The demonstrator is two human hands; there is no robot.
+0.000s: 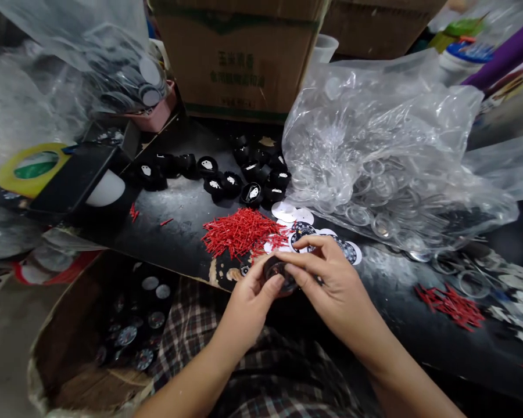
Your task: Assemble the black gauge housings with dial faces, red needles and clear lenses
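Both hands meet at the near edge of a dark worktable (pixel 187 203). My left hand (pixel 246 305) and my right hand (pixel 331 284) pinch one small round black housing (pixel 279 271) between their fingertips. Just beyond them lies a heap of thin red pointers (pixel 239 231). Printed round dial faces (pixel 303 232) and white discs lie beside that heap. Farther back stand several black round housings (pixel 244 177).
A clear plastic bag of transparent round covers (pixel 387 162) fills the right side. A second small pile of red pointers (pixel 451 303) lies at right. A cardboard box (pixel 239 58) stands behind. Below left, an open carton (pixel 70 348) holds finished dials. A yellow tape roll (pixel 32 165) sits at left.
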